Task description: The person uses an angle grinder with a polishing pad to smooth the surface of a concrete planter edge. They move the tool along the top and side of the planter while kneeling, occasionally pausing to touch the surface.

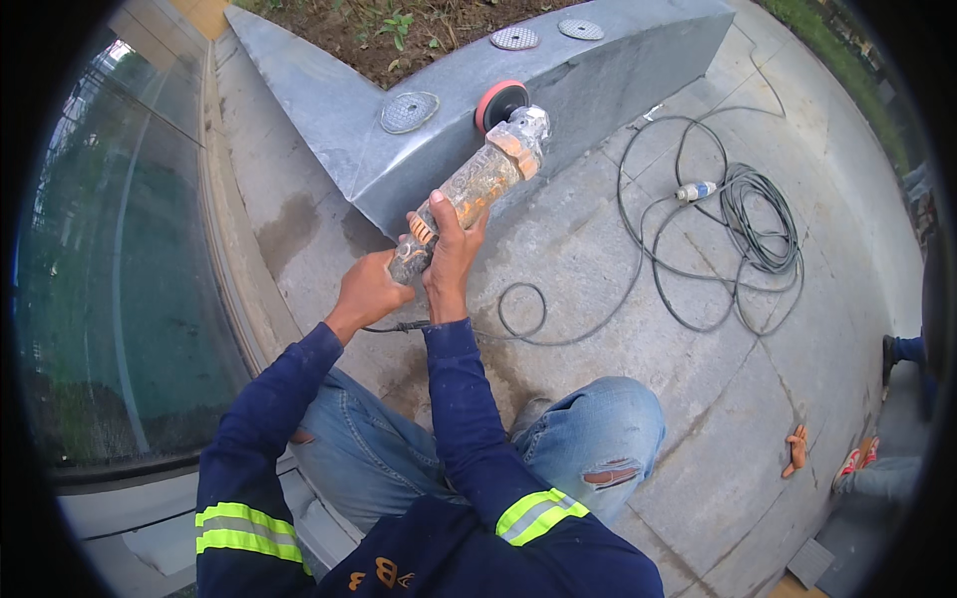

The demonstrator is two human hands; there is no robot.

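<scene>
My left hand (369, 291) grips the rear end of a worn, stained angle grinder (469, 187). Farther forward, my right hand (455, 251) wraps round the tool's body, thumb on top. A black backing disc with a red rim (488, 106) sits at its head, tilted against the upper edge of a grey stone planter wall (618, 95). Whether the disc is spinning, I cannot tell. On the wall's top lie three round patterned polishing pads, one left of the disc (409, 113) and two beyond it (514, 38).
A dark cable (518, 341) runs from the grinder to a loose coil (763, 224) with a white-blue connector (696, 190) on the paving. Glass panels (130, 259) stand close on the left. Soil (329, 40) fills the planter. Other people's feet (859, 463) and an orange-brown object (795, 450) are at right.
</scene>
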